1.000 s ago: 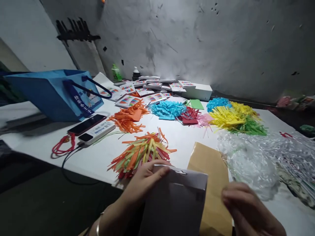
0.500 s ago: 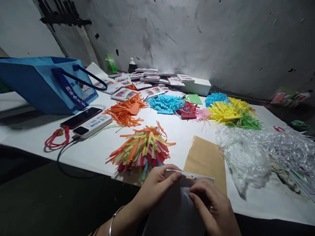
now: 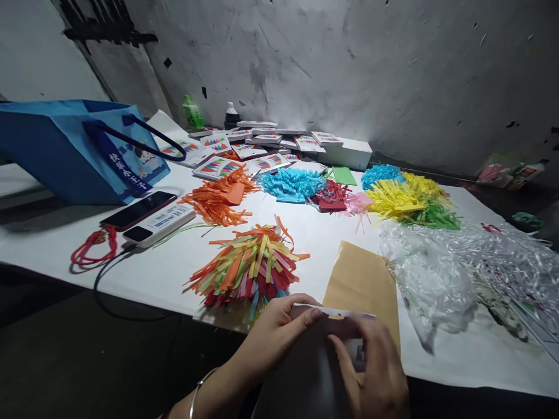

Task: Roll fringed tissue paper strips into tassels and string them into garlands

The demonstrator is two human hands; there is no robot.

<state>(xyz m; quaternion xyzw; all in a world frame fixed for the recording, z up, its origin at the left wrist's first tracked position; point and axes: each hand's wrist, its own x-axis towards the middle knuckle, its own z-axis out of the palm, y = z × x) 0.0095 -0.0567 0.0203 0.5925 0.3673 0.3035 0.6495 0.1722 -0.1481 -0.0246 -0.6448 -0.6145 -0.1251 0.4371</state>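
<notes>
My left hand (image 3: pixel 279 326) pinches the upper left edge of a grey-white packet (image 3: pixel 310 366) with a hang hole in its top strip, held over the table's front edge. At the packet's upper right, my right hand (image 3: pixel 371 366) has its thumb and fingers apart against the surface; its fingers are blurred. Behind the packet lies a tan paper sheet (image 3: pixel 362 279). A multicoloured bundle of paper fringe (image 3: pixel 253 265) rests just beyond my left hand.
Orange (image 3: pixel 222 198), blue (image 3: pixel 290 183) and yellow (image 3: pixel 393 198) fringe bundles lie farther back, before stacked printed packs (image 3: pixel 262 139). A blue bag (image 3: pixel 78 151), phone (image 3: pixel 140 210) and white device (image 3: pixel 161 224) are left; clear plastic (image 3: pixel 437 285) lies right.
My right hand has shifted slightly, its fingers now spread wider and higher near the packet's top edge. My left hand keeps its grip. The whole view has moved a little.
</notes>
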